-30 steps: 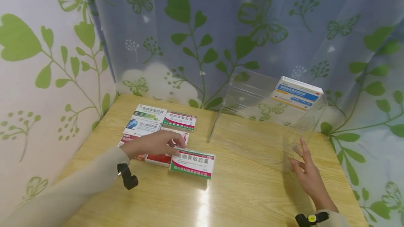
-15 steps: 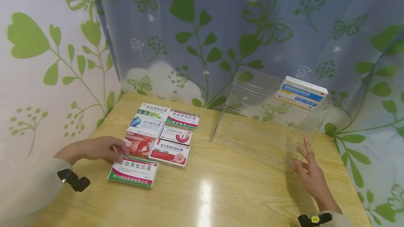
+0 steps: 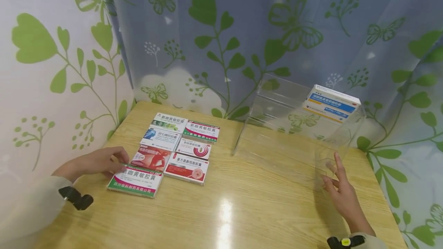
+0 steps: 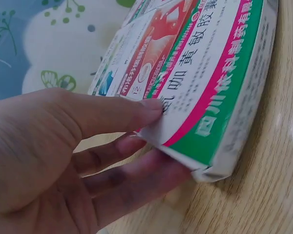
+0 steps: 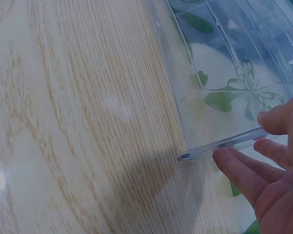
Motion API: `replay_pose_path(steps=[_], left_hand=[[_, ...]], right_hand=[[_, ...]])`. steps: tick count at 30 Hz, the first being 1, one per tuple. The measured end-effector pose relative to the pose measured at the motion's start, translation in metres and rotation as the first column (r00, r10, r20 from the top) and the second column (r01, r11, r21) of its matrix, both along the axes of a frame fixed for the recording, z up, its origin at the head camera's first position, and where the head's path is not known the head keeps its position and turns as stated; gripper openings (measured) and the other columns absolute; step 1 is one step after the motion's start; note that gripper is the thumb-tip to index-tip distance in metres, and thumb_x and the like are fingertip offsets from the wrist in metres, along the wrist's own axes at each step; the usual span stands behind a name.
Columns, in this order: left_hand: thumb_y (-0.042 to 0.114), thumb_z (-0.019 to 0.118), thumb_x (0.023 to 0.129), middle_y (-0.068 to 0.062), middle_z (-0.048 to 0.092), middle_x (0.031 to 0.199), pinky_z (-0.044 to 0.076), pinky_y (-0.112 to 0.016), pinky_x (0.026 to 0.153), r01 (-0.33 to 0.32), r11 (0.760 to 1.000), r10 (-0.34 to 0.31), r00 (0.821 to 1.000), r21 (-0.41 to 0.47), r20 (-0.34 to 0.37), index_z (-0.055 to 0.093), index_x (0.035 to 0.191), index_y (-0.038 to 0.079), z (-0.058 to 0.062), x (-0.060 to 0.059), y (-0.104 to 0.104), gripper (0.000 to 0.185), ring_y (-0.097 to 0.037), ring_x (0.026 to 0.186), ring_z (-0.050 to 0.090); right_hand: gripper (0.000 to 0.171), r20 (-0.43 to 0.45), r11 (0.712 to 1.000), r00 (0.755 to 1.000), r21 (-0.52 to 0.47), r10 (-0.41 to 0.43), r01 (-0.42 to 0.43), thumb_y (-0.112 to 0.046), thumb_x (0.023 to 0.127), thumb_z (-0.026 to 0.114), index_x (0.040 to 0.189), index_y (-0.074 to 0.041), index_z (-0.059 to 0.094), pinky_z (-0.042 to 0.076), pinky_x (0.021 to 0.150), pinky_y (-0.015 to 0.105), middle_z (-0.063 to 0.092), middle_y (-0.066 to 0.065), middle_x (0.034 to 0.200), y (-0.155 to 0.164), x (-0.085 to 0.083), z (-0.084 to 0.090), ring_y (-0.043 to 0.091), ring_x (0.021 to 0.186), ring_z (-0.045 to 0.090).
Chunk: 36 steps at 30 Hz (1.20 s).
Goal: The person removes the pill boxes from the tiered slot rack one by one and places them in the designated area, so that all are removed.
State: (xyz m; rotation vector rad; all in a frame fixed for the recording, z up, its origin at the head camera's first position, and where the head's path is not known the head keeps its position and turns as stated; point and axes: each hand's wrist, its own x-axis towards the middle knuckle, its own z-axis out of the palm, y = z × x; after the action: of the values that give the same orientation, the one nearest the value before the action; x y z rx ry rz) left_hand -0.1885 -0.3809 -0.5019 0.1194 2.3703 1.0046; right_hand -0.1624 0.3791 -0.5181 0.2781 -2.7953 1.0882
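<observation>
The left hand (image 3: 95, 161) pinches the box's (image 3: 135, 180) near-left corner, its long axis running toward 3 o'clock, while the right hand (image 3: 340, 193) rests open against the clear rack (image 3: 277, 145).

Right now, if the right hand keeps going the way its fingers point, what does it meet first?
The clear rack: the right hand already has fingertips at its near corner, seemingly touching.

The left hand (image 3: 95, 161) now sits at the table's left edge, having dragged the green-and-pink box (image 3: 135, 180) leftward from the middle to beside the red box (image 3: 151, 157)
</observation>
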Motion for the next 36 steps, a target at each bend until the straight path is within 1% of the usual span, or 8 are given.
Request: replay_pose_path(steps=[5, 13, 17, 19, 21, 31, 34, 36], left_hand=[[0.019, 0.075, 0.104, -0.02, 0.058, 0.131, 0.068, -0.041, 0.084, -0.024, 1.0, 0.024, 1.0, 0.017, 0.0, 0.057, 0.131, 0.001, -0.001, -0.002, 0.001, 0.037, -0.026, 0.109, 0.067], [0.017, 0.076, 0.102, -0.023, 0.061, 0.135, 0.065, -0.039, 0.084, -0.002, 1.0, 0.001, 1.0, -0.017, -0.032, 0.055, 0.139, 0.001, -0.004, -0.004, 0.005, 0.046, -0.025, 0.109, 0.068], [0.018, 0.077, 0.102, -0.024, 0.061, 0.135, 0.066, -0.039, 0.085, -0.006, 0.999, 0.004, 0.999, -0.033, -0.034, 0.055, 0.14, 0.001, -0.004, -0.005, 0.007, 0.048, -0.026, 0.111, 0.069], [0.019, 0.077, 0.101, -0.024, 0.062, 0.135, 0.066, -0.039, 0.085, -0.006, 0.999, 0.005, 0.999, -0.035, -0.04, 0.055, 0.14, 0.001, -0.005, -0.005, 0.007, 0.048, -0.026, 0.111, 0.069], [0.019, 0.077, 0.101, -0.023, 0.063, 0.134, 0.066, -0.039, 0.085, -0.008, 0.999, 0.007, 0.999, -0.034, -0.047, 0.056, 0.141, 0.001, -0.006, -0.005, 0.008, 0.049, -0.026, 0.11, 0.069], [0.027, 0.075, 0.104, -0.024, 0.062, 0.137, 0.065, -0.038, 0.085, 0.008, 0.999, -0.011, 0.998, -0.051, -0.057, 0.049, 0.155, 0.0, -0.002, -0.005, 0.008, 0.062, -0.025, 0.108, 0.07], [0.034, 0.071, 0.108, -0.023, 0.065, 0.136, 0.064, -0.038, 0.086, 0.03, 0.996, -0.041, 0.99, -0.083, -0.131, 0.053, 0.152, 0.0, 0.006, -0.01, 0.011, 0.058, -0.028, 0.112, 0.071], [0.036, 0.067, 0.11, -0.024, 0.067, 0.136, 0.063, -0.043, 0.087, 0.041, 0.993, -0.064, 0.974, -0.108, -0.219, 0.057, 0.149, 0.0, 0.015, -0.016, 0.017, 0.054, -0.034, 0.116, 0.07]], right_hand=[[0.09, 0.011, 1.0, 1.0, -0.006, -0.002, 0.002, -0.008, 0.114, 0.054, 0.176, -0.025, -0.009, 0.064, 0.074, 0.022, 0.038, 0.045, 0.161, -0.001, 0.001, 0.001, -0.023, 0.105, 0.053], [0.089, 0.021, 1.0, 1.0, -0.003, -0.016, 0.016, -0.01, 0.115, 0.055, 0.176, -0.026, -0.008, 0.063, 0.074, 0.021, 0.039, 0.044, 0.161, 0.0, 0.0, 0.001, -0.019, 0.106, 0.057], [0.09, 0.019, 1.0, 1.0, 0.014, -0.021, 0.021, -0.009, 0.115, 0.055, 0.176, -0.025, -0.009, 0.063, 0.075, 0.021, 0.039, 0.044, 0.161, 0.0, 0.0, 0.0, 0.024, 0.111, 0.078], [0.09, 0.019, 1.0, 1.0, 0.018, -0.021, 0.021, -0.008, 0.115, 0.054, 0.176, -0.024, -0.009, 0.063, 0.075, 0.021, 0.039, 0.044, 0.161, -0.001, 0.0, 0.0, 0.048, 0.115, 0.073], [0.09, 0.021, 1.0, 1.0, 0.015, -0.019, 0.019, -0.007, 0.115, 0.054, 0.176, -0.024, -0.009, 0.063, 0.075, 0.021, 0.039, 0.044, 0.161, -0.001, 0.001, 0.0, 0.058, 0.117, 0.067], [0.087, 0.05, 1.0, 0.999, 0.0, -0.017, 0.017, -0.012, 0.116, 0.051, 0.175, -0.025, -0.011, 0.063, 0.077, 0.024, 0.035, 0.045, 0.163, -0.001, 0.002, 0.003, 0.055, 0.12, 0.068], [0.087, 0.055, 1.0, 0.998, 0.003, -0.02, 0.02, -0.013, 0.116, 0.052, 0.175, -0.027, -0.012, 0.064, 0.078, 0.025, 0.035, 0.045, 0.163, -0.001, 0.002, 0.003, 0.05, 0.119, 0.07], [0.088, 0.049, 1.0, 0.999, 0.0, -0.019, 0.019, -0.012, 0.116, 0.052, 0.176, -0.027, -0.011, 0.064, 0.077, 0.024, 0.036, 0.045, 0.163, -0.001, 0.002, 0.003, 0.05, 0.118, 0.07]])
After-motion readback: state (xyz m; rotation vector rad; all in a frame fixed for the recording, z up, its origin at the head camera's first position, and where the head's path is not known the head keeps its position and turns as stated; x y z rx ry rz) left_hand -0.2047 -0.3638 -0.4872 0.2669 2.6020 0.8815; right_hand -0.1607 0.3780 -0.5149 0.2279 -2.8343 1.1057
